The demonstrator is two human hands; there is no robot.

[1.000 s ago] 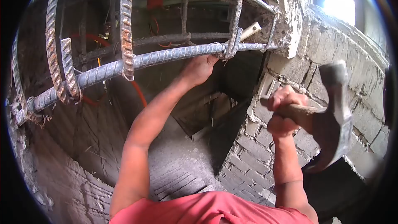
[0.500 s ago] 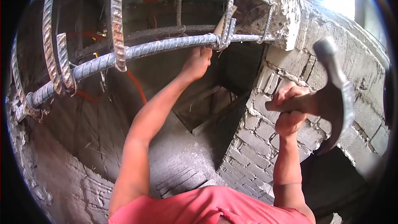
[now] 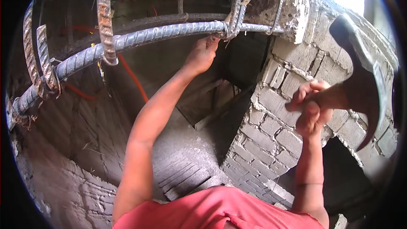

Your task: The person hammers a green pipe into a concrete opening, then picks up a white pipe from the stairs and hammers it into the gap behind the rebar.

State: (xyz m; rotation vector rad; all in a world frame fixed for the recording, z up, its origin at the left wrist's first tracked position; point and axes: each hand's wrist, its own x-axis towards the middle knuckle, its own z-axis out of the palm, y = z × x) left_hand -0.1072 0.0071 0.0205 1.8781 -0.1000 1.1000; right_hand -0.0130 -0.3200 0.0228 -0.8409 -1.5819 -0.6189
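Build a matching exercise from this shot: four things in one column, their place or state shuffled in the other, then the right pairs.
Things
1. left hand
2. right hand
3. hammer
4. thick rebar

Place or state
a. ribbed, runs across the top, tied with wire
b. closed round a wooden handle
c. reaches up to the underside of the bar
d. dark head raised at the far right

Pairs: 1-c, 2-b, 3-d, 4-a

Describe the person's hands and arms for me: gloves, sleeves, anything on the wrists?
No gloves: the left hand and right hand are bare. Both arms are uncovered along their visible length. A coral-red shirt shows at the bottom edge. A thin band-like line crosses the right forearm; no watch.
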